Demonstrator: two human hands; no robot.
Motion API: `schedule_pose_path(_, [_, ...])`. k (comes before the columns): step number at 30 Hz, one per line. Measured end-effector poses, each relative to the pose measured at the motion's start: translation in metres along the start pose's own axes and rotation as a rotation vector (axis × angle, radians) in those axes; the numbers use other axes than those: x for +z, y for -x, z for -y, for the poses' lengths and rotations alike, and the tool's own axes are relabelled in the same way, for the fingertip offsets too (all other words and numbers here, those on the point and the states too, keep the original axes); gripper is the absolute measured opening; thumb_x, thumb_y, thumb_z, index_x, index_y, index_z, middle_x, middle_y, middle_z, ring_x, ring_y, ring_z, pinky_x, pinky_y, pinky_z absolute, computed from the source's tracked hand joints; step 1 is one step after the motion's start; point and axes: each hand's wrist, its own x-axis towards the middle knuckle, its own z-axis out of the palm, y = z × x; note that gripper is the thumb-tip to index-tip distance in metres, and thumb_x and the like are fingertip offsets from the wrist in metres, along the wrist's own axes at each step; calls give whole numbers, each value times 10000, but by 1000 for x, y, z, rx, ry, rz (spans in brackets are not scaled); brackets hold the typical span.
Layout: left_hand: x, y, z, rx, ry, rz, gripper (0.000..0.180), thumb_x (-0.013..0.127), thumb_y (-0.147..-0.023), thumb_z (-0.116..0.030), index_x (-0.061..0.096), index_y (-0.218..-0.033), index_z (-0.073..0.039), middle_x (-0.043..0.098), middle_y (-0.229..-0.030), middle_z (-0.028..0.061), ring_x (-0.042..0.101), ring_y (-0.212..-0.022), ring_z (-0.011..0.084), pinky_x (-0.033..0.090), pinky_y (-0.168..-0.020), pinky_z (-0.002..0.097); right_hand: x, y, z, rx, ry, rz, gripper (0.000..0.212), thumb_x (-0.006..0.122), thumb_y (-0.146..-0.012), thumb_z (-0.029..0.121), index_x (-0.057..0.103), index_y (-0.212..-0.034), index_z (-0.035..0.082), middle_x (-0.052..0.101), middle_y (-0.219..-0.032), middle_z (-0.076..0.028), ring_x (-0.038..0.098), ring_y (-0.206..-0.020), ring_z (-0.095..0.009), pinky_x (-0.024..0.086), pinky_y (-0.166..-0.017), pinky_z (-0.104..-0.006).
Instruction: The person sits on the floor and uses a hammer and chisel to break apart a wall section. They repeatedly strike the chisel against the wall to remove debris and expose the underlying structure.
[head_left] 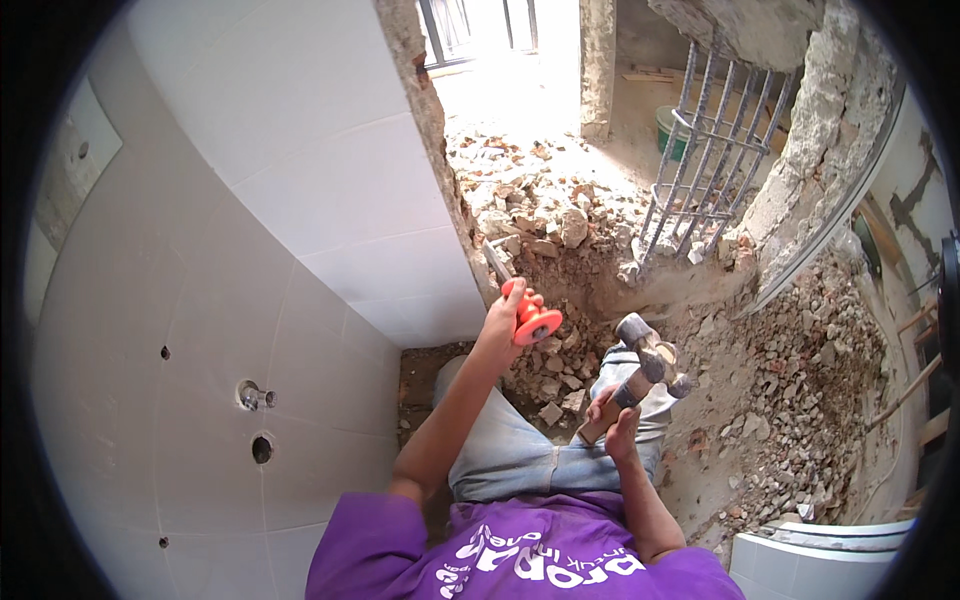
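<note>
My left hand (504, 318) is wrapped round the orange handle of a chisel (527, 318), which has a wide round guard at its near end. The chisel's metal shaft points away toward the broken edge of the tiled wall (410, 270); whether its tip touches the wall I cannot tell. In my right hand (617, 422) is a hammer (640, 375), gripped by its wooden handle. The hammer's dark metal head is up, above my right knee and apart from the chisel.
Broken masonry (540, 205) lies heaped in the wall opening ahead, with more rubble (800, 390) to the right. Exposed rebar (705, 150) hangs below a concrete chunk. A green bucket (668, 130) stands behind it. On the left wall are a metal pipe fitting (250, 396) and several holes.
</note>
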Motion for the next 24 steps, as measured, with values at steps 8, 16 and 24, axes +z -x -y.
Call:
schedule_pose_path(8, [36, -63, -13, 60, 302, -106, 180, 536, -927, -228, 454, -855, -85, 507, -755, 28, 541, -704, 132, 516, -679, 284, -16, -38, 56, -163, -19, -39, 804, 355, -823, 742, 471, -1079, -11, 504, -704, -50, 499, -615, -132, 422, -564, -272])
schedule_pose_path(16, [27, -102, -17, 94, 253, -159, 278, 424, -970, -369, 467, -893, -106, 554, -763, 15, 598, -743, 156, 546, -705, 334, -49, -94, 171, -691, -295, -72, 734, 316, -823, 764, 494, -969, 67, 473, -661, -50, 503, -586, -137, 466, -571, -304])
schedule_pose_path(24, [5, -131, -20, 107, 341, -109, 279, 410, -968, -370, 491, -979, -104, 602, -851, 34, 609, -843, 181, 544, -736, 362, 22, -129, 97, -829, -440, -159, 617, 393, -854, 680, 509, -861, 74, 514, -673, -36, 551, -591, -132, 462, -443, -274])
